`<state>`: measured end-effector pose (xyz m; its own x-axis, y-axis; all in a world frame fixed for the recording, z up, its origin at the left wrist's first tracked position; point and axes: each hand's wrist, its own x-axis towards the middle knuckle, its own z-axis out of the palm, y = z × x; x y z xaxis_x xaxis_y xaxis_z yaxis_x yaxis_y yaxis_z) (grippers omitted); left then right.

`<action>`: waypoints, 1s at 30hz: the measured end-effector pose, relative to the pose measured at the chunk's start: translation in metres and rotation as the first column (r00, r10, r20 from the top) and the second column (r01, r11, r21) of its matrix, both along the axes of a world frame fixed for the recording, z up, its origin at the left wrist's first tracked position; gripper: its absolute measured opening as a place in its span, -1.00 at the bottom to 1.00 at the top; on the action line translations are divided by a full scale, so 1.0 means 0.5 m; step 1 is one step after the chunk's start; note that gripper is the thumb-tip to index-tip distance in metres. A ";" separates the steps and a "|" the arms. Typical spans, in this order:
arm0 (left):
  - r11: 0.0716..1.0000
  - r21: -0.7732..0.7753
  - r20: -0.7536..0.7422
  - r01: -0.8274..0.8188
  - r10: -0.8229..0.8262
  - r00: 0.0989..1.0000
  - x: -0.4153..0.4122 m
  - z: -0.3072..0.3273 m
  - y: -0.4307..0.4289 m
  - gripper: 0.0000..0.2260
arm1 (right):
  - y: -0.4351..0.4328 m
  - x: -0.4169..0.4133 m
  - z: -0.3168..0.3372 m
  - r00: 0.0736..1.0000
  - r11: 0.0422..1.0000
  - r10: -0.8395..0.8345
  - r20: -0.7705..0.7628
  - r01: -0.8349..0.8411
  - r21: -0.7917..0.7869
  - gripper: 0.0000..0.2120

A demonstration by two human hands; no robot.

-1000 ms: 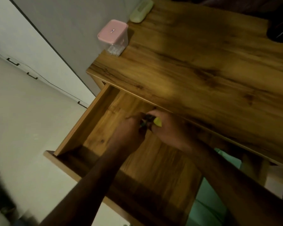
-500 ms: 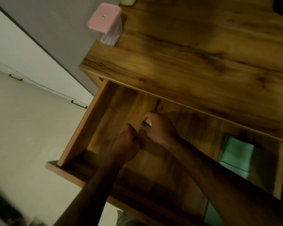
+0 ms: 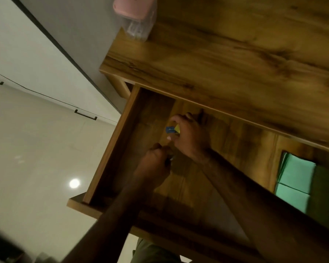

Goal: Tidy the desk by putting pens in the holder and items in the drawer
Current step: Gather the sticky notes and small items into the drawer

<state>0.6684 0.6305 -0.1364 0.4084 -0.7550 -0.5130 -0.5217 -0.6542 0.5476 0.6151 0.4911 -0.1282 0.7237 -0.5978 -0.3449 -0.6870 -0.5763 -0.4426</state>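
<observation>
Open drawer [image 3: 110, 154] beneath the wooden table [image 3: 235, 63], with both hands reaching inside. The right hand [image 3: 190, 137] pinches a small blue item [image 3: 170, 129] and a yellow item [image 3: 177, 128] at its fingertips, just above the drawer floor near the back left. The left hand [image 3: 156, 164] is curled just beside it. A faint glint shows at its fingertips, but whether it holds anything cannot be told.

The step in hand appears to be setting these items down. It is best done by lowering them until they touch the floor, then loosening the fingers so that nothing bounces or rolls.

Both items look hard, blocky and plastic. The table and drawer have a smooth wood-grain laminate. A clear box with a pink lid [image 3: 135, 14] stands at the table's corner. A flat green object [image 3: 296, 177] lies well apart, on the right. The floor [image 3: 36, 149] is glossy tile.
</observation>
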 end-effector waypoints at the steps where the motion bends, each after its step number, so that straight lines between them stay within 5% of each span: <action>1: 0.999 -0.046 0.015 0.010 -0.010 1.000 0.007 -0.003 0.002 -0.76 | 0.000 -0.008 0.006 1.000 1.000 -0.013 0.001 0.013 0.002 -0.48; 7: 0.970 -0.113 0.207 0.215 -0.188 0.960 0.033 0.004 -0.011 -0.81 | -0.023 -0.028 0.032 0.991 0.968 -0.135 -0.003 0.133 0.215 -0.59; 11: 0.943 -0.102 0.268 0.316 -0.280 0.922 0.046 -0.004 -0.030 -0.78 | -0.037 -0.014 0.029 0.997 0.993 -0.017 0.075 0.008 0.120 -0.55; 17: 0.955 -0.153 0.345 0.254 -0.189 0.919 0.051 -0.020 -0.021 -0.80 | -0.018 -0.024 0.006 0.964 0.992 -0.083 0.253 0.054 0.117 -0.56; 30: 0.935 -0.244 0.348 0.257 -0.163 0.923 0.039 -0.015 0.018 -0.67 | 0.049 -0.041 -0.009 0.994 0.991 0.095 0.055 -0.100 0.093 -0.48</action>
<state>0.6881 0.6392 -0.1438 0.3296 -0.9339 -0.1384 -0.8061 -0.3547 0.4737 0.5946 0.5155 -0.1328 0.7945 -0.4896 -0.3591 -0.6054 -0.5928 -0.5311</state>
